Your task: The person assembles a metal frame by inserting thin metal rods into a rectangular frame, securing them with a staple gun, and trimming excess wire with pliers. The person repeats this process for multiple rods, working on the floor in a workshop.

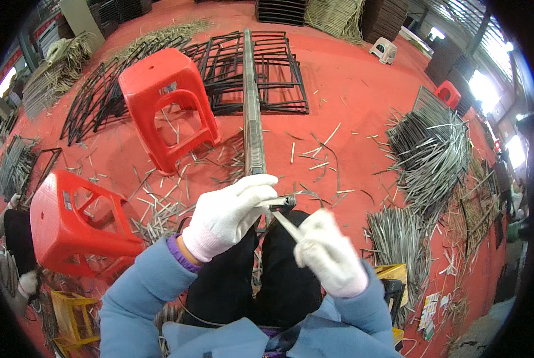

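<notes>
A long, narrow woven frame (253, 131), seen edge-on with grey strips wrapped closely along it, stretches away from above my knees. My left hand (228, 215), in a white knit glove, is closed round its near end, by a dark corner (288, 203). Just right of that end, my right hand (332, 253), also gloved and slightly blurred, is closed on a pale flat strip (289, 227). The strip slants up from its fingers toward the corner. Whether the strip is fastened there is hidden by the left hand's fingers.
Two red plastic stools (159, 74) stand at the left, beside black metal frames (219, 89) on the red floor. Bundles of grey strips (428, 161) lie at the right, with cut scraps scattered around. Another person's gloved hand (28, 281) shows at the far left.
</notes>
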Demonstrator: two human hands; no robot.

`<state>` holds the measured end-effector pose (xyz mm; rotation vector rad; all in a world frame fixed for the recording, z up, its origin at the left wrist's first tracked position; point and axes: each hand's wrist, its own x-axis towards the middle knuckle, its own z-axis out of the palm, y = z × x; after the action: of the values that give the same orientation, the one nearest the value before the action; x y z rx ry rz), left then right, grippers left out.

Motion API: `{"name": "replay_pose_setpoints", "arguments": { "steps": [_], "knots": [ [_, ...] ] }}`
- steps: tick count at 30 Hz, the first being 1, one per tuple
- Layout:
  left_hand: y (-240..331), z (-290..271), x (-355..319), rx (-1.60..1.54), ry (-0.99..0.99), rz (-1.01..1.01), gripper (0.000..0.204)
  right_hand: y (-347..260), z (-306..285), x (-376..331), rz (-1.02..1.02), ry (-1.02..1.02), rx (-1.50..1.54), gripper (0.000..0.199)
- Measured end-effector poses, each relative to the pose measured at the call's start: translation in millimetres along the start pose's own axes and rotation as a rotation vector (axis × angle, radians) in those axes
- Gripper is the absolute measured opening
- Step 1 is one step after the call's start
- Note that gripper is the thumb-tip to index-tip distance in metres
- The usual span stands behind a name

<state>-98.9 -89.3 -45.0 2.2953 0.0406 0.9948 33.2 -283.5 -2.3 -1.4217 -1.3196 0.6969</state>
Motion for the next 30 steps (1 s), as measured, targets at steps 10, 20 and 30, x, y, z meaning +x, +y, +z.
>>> {"name": "replay_pose_setpoints", "arguments": {
  "steps": [10,20,30],
  "knots": [
    [-13,30,-14,0.132,0.406,0.094,0.051,79,-24,107,0.250,-0.200,0.133,0.035],
    [16,9,8,0.019,0.110,-0.098,0.025,109,12,49,0.350,0.238,0.873,0.051],
    [30,-24,38,0.178,-0.373,-0.186,0.024,60,85,-20,0.067,0.508,-0.276,0.036]
  ]
}}
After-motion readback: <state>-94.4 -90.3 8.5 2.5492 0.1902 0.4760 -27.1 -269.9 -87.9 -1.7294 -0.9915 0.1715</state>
